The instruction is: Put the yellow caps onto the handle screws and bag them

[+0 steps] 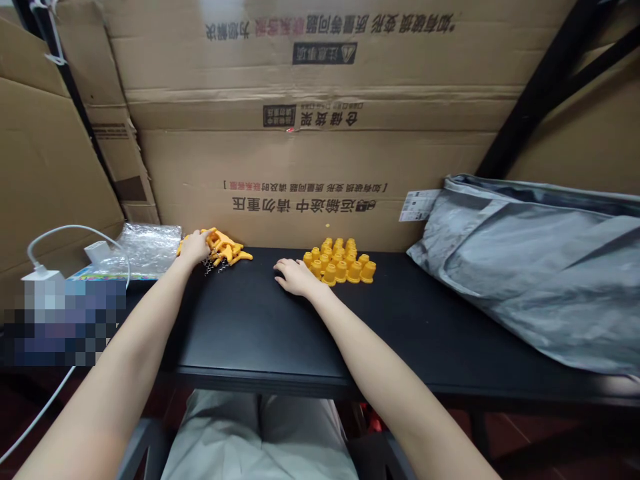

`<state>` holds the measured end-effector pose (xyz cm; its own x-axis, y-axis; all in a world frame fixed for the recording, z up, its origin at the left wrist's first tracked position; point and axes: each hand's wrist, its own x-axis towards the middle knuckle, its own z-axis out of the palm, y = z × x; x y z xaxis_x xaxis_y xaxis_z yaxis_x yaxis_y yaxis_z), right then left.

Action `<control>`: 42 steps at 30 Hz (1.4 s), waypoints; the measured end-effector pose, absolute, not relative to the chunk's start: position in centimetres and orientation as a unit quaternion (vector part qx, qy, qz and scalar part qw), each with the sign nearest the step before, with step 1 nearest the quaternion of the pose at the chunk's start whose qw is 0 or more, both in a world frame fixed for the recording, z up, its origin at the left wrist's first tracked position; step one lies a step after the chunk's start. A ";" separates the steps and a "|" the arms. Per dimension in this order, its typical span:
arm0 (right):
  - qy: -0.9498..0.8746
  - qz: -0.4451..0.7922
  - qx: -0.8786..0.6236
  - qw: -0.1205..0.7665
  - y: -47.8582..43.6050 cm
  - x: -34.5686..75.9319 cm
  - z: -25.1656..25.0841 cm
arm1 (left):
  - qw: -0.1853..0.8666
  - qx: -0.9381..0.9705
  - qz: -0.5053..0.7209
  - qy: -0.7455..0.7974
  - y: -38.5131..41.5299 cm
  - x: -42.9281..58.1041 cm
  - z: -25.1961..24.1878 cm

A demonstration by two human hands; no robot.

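My left hand point(195, 247) reaches onto a small pile of orange-yellow plastic pieces point(227, 249) at the back left of the table. Its fingers look stretched and apart over the pile's left side; whether they grip a piece is hard to see. Thin metal coil springs point(216, 267) lie at the front of this pile. Palm down on the black table point(240, 320), my right hand point(296, 276) is open with its fingers spread, holding nothing. Just right of it stand several yellow cup-shaped plastic pieces point(341, 269), grouped upright with the narrower end up.
A large cardboard sheet point(310, 157) closes off the back. A grey fabric bag point(535, 280) fills the right side. Clear plastic wrap point(150, 247), a white charger point(44, 283) and its cable are at left. The table's front edge point(260, 377) runs above my lap.
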<state>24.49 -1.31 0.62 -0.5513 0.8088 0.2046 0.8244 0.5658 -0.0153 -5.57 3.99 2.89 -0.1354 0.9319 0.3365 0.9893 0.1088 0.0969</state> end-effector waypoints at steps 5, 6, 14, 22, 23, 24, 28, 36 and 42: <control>-0.873 -0.048 -0.476 0.100 -1.0 24.9 0.5 | 0.110 -0.649 -0.171 -0.733 3.5 -6.2 2.7; -0.869 -0.056 -0.480 0.104 -0.9 25.0 0.5 | 0.116 -0.651 -0.177 -0.729 3.4 -6.3 2.5; -0.755 -0.161 -0.606 0.193 -0.8 26.0 1.9 | 0.133 -0.680 -0.172 -0.700 3.5 -6.8 1.0; -0.711 -0.130 -0.669 0.171 -0.1 27.2 1.3 | 0.099 -0.655 -0.132 -0.737 4.4 -6.2 2.7; -0.711 -0.130 -0.670 0.167 -0.1 27.2 1.2 | 0.105 -0.656 -0.121 -0.738 4.4 -6.1 3.0; -0.710 -0.132 -0.672 0.165 -0.1 27.1 1.1 | 0.110 -0.657 -0.111 -0.737 4.3 -5.9 3.2; -0.710 -0.136 -0.673 0.158 -0.1 26.9 1.1 | 0.114 -0.660 -0.125 -0.732 3.9 -6.2 3.5; -0.712 -0.132 -0.672 0.158 -0.3 26.6 1.1 | -0.027 -0.519 -0.493 -0.698 3.1 -5.2 5.6; -0.723 -0.140 -0.655 0.167 -0.4 26.4 1.0 | -0.318 -0.438 -0.579 -0.610 0.9 0.2 6.0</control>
